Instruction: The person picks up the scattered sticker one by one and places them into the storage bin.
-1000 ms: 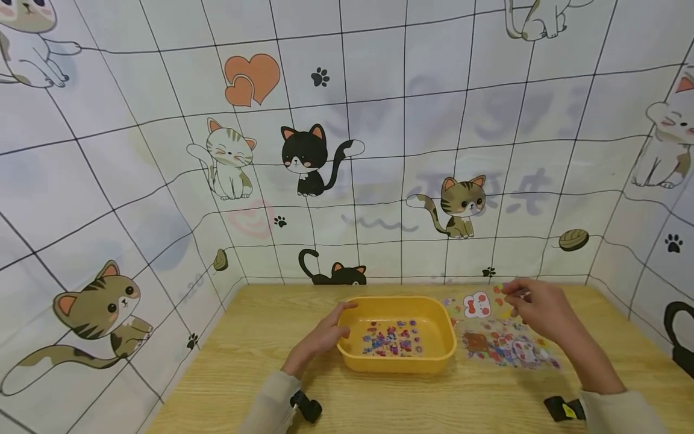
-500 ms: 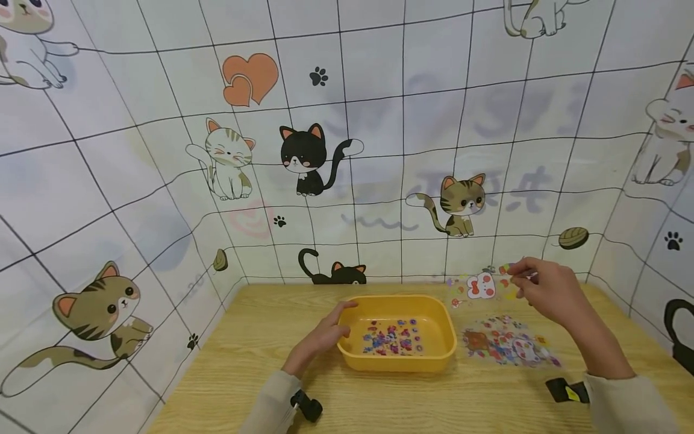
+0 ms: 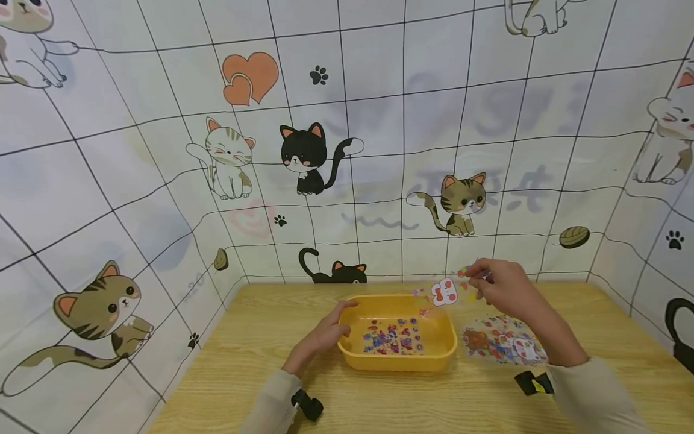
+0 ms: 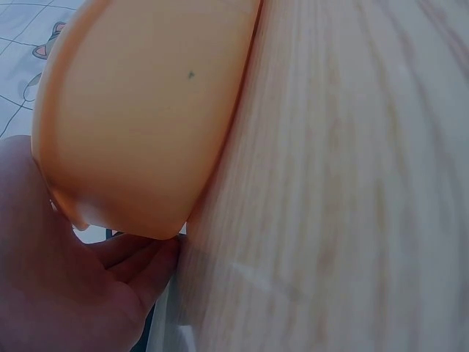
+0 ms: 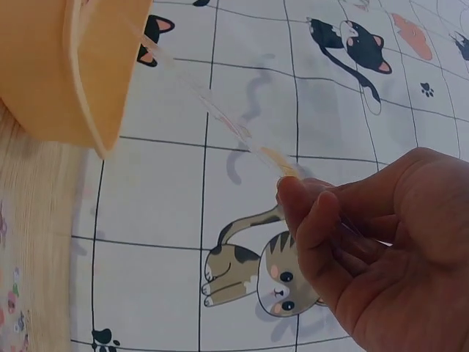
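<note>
A yellow plastic basin (image 3: pixel 398 364) stands on the table with many small purple, red and blue pieces (image 3: pixel 391 339) on its bottom. My left hand (image 3: pixel 324 333) grips its left end, the thumb over the rim and the fingers against the outer wall; the left wrist view shows the fingers (image 4: pixel 150 268) low beside the wall. With thumb and forefinger, my right hand (image 3: pixel 505 290) pinches the edge of a clear sticker sheet (image 3: pixel 444 293) printed with a white bunny. That sheet hangs over the basin's back right corner. In the right wrist view the sheet (image 5: pixel 227 123) appears almost edge-on.
Clear sticker sheets (image 3: pixel 501 342) lie on the wooden table (image 3: pixel 260 337) to the right of the basin. A wall covering (image 3: pixel 379 181) with printed cats rises behind the table. At the far right edge there is a black curved thing (image 3: pixel 680 328).
The right hand has lifted the bunny sticker sheet off the sheets on the table and carried it left, over the basin's corner. The left hand stays on the basin.
</note>
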